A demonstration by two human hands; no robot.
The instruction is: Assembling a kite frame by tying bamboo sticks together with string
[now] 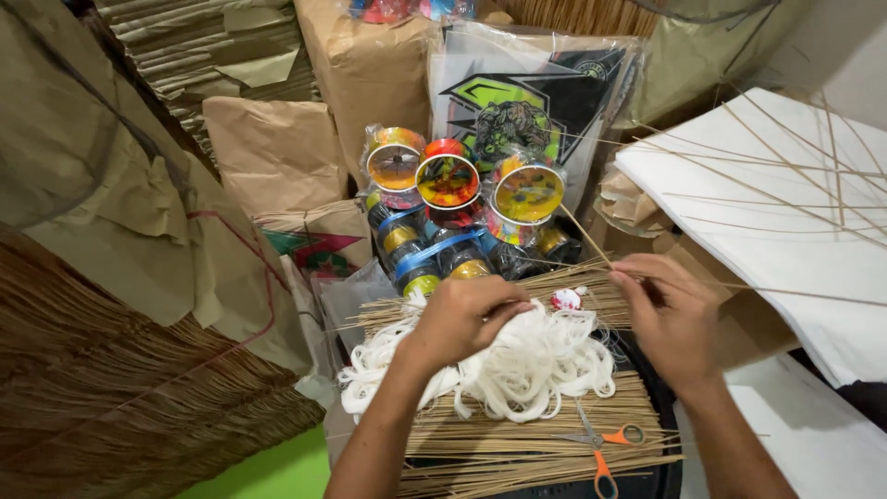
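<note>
The left hand [462,319] rests curled on a loose heap of white string [517,365], fingers bunched together over the strands — the heap lies on a flat bed of thin tan sticks [517,434]. To its right, the right hand [670,314] pinches one thin bamboo stick [584,236], its long axis slanting up and leftward from the closed fingertips. Orange-handled scissors [601,444] lie below.

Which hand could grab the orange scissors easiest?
Probably the right hand. The orange scissors lie on the stick bundle nearer its side, just inside the right forearm. But its fingers pinch a thin stick. The left hand sits farther away, on the white strips.
</note>
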